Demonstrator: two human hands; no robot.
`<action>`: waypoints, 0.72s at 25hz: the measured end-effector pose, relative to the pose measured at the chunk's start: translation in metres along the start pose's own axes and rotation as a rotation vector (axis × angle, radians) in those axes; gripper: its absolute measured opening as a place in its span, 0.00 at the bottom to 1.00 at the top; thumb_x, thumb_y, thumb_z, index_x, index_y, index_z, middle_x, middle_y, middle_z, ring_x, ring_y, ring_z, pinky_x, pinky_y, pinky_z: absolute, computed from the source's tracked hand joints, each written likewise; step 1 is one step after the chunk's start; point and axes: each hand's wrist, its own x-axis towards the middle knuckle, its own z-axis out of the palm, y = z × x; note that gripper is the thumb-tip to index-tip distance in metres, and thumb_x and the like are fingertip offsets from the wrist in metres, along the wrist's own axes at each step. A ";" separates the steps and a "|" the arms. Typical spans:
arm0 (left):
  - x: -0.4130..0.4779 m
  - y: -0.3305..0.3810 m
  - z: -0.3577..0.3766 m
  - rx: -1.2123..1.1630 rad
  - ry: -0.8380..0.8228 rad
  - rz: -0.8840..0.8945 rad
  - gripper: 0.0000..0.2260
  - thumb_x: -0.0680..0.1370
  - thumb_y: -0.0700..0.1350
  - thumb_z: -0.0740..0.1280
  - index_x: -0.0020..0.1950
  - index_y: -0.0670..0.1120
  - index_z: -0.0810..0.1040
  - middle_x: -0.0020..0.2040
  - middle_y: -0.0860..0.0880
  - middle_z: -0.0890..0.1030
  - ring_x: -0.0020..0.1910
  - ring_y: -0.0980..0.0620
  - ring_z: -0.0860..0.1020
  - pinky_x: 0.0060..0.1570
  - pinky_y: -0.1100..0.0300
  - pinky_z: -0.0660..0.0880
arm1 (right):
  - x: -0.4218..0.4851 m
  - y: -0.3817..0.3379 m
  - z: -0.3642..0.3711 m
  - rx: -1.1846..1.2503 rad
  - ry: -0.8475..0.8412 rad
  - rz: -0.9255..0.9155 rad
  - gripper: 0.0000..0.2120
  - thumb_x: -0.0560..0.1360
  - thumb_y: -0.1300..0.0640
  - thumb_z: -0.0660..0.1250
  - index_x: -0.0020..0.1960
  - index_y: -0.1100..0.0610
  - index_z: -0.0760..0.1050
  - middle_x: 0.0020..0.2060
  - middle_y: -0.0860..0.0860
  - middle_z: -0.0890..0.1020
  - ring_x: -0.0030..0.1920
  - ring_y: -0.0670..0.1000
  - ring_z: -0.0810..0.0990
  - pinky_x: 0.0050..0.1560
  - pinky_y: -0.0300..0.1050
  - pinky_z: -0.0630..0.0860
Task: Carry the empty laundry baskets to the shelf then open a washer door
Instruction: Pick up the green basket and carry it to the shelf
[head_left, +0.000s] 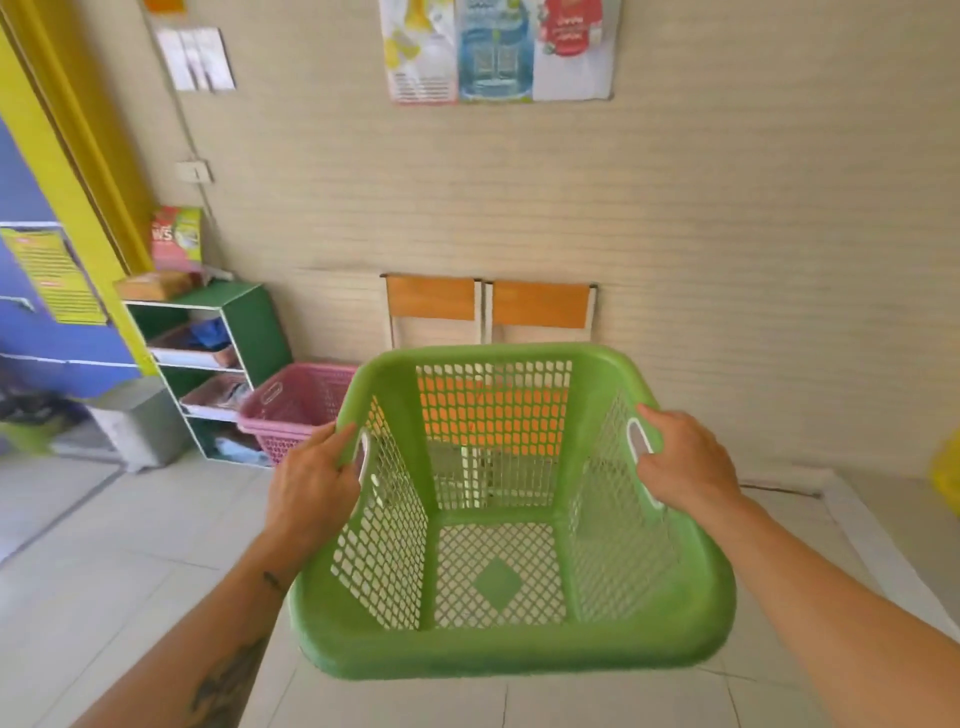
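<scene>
An empty green laundry basket (498, 649) is held up in front of me, above the tiled floor. My left hand (311, 483) grips its left handle and my right hand (685, 462) grips its right handle. A pink laundry basket (296, 405) stands on the floor ahead to the left, partly hidden behind the green one. It sits right next to a green shelf unit (254, 322) whose compartments hold trays of clothes. No washer is in view.
Two wooden chairs (488, 306) stand against the beige wall straight ahead. A grey bin (140, 426) sits left of the shelf. Boxes (176, 239) rest on top of the shelf. A yellow object (945, 478) shows at the right edge.
</scene>
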 end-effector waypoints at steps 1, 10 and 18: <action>0.007 -0.018 -0.006 0.013 0.021 -0.044 0.19 0.76 0.39 0.64 0.66 0.50 0.76 0.65 0.48 0.78 0.52 0.42 0.79 0.49 0.48 0.77 | 0.017 -0.021 0.013 0.001 -0.006 -0.039 0.30 0.72 0.57 0.62 0.73 0.45 0.65 0.68 0.51 0.72 0.65 0.57 0.73 0.60 0.52 0.72; 0.134 -0.141 -0.022 0.125 0.179 -0.279 0.19 0.73 0.39 0.65 0.63 0.50 0.77 0.61 0.48 0.79 0.54 0.40 0.79 0.51 0.48 0.75 | 0.204 -0.192 0.129 0.108 -0.135 -0.313 0.34 0.68 0.60 0.64 0.72 0.42 0.66 0.70 0.51 0.72 0.58 0.57 0.79 0.51 0.51 0.79; 0.268 -0.226 -0.018 0.204 0.273 -0.396 0.21 0.73 0.39 0.64 0.65 0.52 0.76 0.58 0.51 0.80 0.52 0.43 0.78 0.48 0.51 0.74 | 0.365 -0.337 0.208 0.103 -0.203 -0.476 0.34 0.68 0.60 0.63 0.72 0.44 0.66 0.71 0.52 0.71 0.66 0.58 0.75 0.58 0.56 0.77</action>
